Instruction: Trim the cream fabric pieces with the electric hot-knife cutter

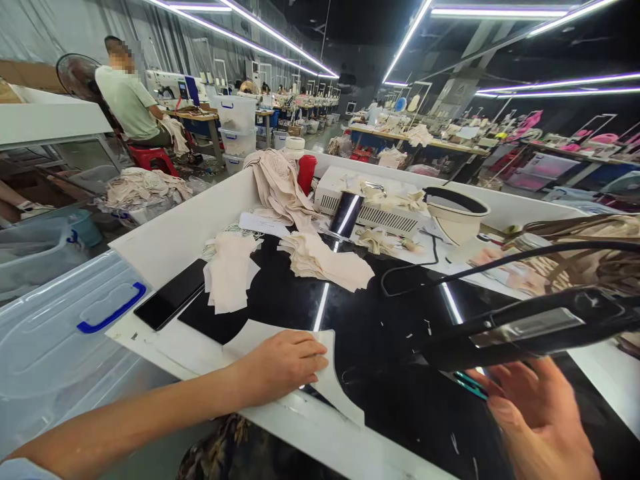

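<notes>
Left hand (287, 367): gently bent over cream cut-out panel (331, 388), best kept flat as we work; right hand (540, 417): half-curled at turquoise tool (470, 385); whether either grips, we cannot tell

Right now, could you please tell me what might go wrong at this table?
The pale sheet under the left hand lies near the table's front edge, so it could slip off if released. The right hand is close to the black device and might knock it.
</notes>
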Demonstrator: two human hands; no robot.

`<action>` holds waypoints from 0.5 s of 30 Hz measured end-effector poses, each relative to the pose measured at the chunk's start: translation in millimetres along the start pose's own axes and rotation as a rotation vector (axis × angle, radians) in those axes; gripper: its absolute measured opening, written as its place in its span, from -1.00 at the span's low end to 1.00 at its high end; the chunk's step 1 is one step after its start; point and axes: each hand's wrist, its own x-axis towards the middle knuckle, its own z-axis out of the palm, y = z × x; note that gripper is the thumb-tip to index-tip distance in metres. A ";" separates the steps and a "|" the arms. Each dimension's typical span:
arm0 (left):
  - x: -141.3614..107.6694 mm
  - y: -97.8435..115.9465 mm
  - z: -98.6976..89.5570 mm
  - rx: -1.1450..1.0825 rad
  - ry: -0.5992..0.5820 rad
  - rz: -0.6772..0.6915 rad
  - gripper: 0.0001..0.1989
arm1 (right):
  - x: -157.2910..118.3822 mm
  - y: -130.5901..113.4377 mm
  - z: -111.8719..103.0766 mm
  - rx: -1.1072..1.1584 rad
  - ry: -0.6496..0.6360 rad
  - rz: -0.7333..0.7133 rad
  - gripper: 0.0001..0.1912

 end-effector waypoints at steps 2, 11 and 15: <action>5.4 4.3 3.3 -0.015 -0.011 0.032 -0.76 | 13.3 -22.7 9.1 0.153 -0.017 -0.044 0.10; 29.7 18.2 14.1 0.010 0.009 0.110 -0.88 | 23.0 -72.1 66.3 0.379 0.132 -0.264 -0.34; 39.7 19.2 19.3 0.028 0.046 0.108 -0.92 | 14.6 -77.6 89.9 0.459 0.102 -0.291 -0.25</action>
